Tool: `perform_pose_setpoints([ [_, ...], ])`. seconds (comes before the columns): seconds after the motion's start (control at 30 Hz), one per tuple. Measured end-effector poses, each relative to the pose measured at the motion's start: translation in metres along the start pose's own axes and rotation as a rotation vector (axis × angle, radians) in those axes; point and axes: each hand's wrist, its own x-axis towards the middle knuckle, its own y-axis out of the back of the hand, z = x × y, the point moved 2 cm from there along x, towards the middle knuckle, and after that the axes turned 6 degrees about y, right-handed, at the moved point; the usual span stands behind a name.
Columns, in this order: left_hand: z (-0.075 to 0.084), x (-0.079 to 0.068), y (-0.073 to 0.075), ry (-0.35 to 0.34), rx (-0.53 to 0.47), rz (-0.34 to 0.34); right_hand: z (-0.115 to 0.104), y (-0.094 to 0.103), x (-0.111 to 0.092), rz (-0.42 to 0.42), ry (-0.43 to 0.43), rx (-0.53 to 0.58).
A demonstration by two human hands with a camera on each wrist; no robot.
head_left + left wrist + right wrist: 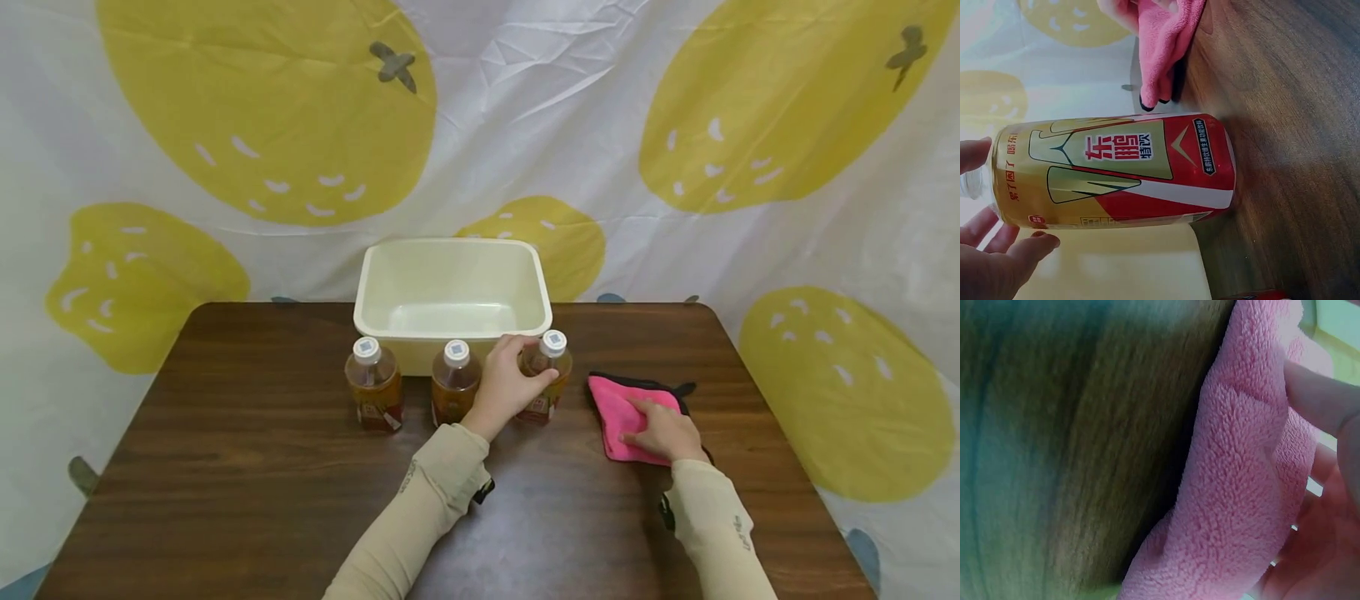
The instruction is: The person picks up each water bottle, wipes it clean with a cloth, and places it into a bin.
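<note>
Three drink bottles with white caps stand in a row on the table: a left bottle (374, 396), a middle bottle (455, 387) and a right bottle (542, 408). The right bottle's gold and red label (1125, 153) faces the left wrist camera. My left hand (506, 383) grips that bottle around its shoulder, just under the cap, with thumb and fingers on opposite sides. On the right, a pink cloth (618, 408) with a dark underside lies on the tabletop. My right hand (663, 429) rests on it, thumb and forefinger spread apart; the other fingers are partly hidden.
A cream plastic basin (453, 337) stands behind the bottles, close against them. The brown wooden table (247, 467) ends at a hanging sheet (525, 150) printed with yellow fruit.
</note>
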Motion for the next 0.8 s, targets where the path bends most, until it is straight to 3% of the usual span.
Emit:
perform_pose_setpoints([
  [0.33, -0.003, -0.001, -0.002, -0.012, -0.037, 0.018, -0.011, -0.002, -0.011, 0.111, 0.023, -0.034],
  [0.57, -0.002, -0.003, -0.002, -0.012, -0.057, 0.024, -0.018, -0.01, -0.019, 0.257, -0.024, 0.006],
  [0.8, -0.001, -0.004, -0.003, -0.009, -0.063, 0.042, -0.021, -0.011, -0.024, 0.309, -0.045, 0.039],
])
